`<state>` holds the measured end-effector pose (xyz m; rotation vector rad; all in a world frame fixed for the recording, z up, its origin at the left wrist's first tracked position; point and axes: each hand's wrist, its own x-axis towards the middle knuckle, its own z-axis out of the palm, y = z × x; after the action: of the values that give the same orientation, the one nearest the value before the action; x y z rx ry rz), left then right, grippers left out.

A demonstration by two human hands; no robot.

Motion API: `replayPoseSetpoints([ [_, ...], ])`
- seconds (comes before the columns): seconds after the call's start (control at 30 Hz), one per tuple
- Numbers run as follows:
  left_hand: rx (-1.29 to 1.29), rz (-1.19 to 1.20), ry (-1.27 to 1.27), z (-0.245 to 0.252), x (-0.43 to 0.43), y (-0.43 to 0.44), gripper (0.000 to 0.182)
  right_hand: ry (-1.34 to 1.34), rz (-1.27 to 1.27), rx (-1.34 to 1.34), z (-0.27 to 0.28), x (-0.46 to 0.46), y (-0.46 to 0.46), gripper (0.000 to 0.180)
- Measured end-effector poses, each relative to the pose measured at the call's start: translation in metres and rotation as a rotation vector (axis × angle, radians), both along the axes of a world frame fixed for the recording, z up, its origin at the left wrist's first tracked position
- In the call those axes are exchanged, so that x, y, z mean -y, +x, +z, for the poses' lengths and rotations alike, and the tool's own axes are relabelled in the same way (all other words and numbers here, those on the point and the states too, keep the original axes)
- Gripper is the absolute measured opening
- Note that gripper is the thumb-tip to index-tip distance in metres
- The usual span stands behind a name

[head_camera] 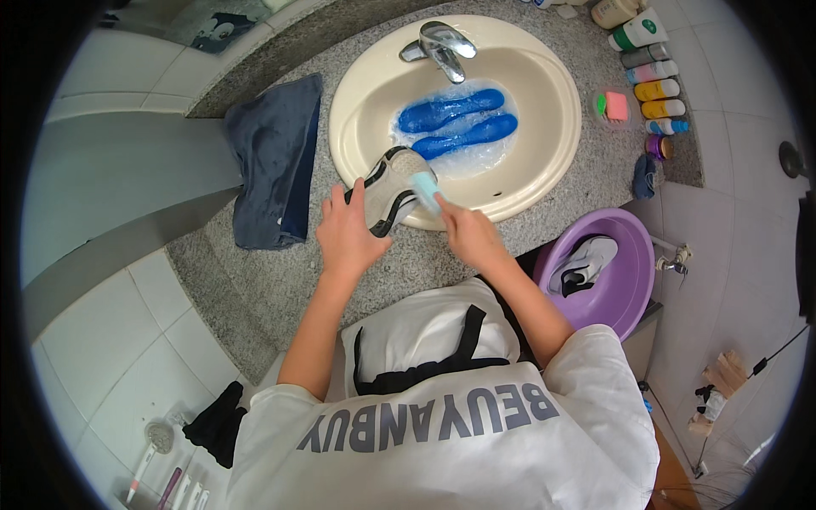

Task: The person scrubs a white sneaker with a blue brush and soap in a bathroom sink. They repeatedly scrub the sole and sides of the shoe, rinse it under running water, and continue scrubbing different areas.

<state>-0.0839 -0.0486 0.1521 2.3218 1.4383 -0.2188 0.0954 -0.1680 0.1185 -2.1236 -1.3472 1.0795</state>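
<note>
My left hand (349, 233) grips a shoe (395, 185) with its pale, black-edged sole turned up, over the near left rim of the cream washbasin (561, 127). In my right hand (470, 233) is a light-blue brush (426, 190), blurred, against the sole's right side; its bristles cannot be made out. Two blue insoles (452, 111) lie side by side in foamy water inside the basin, below the chrome faucet (446, 48). To the right, a purple plastic tub (631, 287) holds another shoe (590, 261), white and grey with black parts.
A dark blue cloth (274, 166) lies on the granite counter (287, 280) left of the basin. Bottles and tubes (656, 89) line the counter's right edge, beside a small clear dish holding a pink sponge (616, 106). A wall valve (676, 260) is right of the tub.
</note>
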Motion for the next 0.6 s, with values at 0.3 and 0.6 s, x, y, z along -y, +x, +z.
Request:
replayPoseSetpoints([
  [0.3,-0.014,0.002,-0.011,0.001,0.002,0.001,0.098,-0.074,-0.069,0.042,-0.020,0.003,0.005,0.042],
  [0.6,-0.010,0.010,0.006,0.001,0.004,-0.004,0.099,0.056,0.044,-0.068,0.015,-0.003,-0.020,0.042],
])
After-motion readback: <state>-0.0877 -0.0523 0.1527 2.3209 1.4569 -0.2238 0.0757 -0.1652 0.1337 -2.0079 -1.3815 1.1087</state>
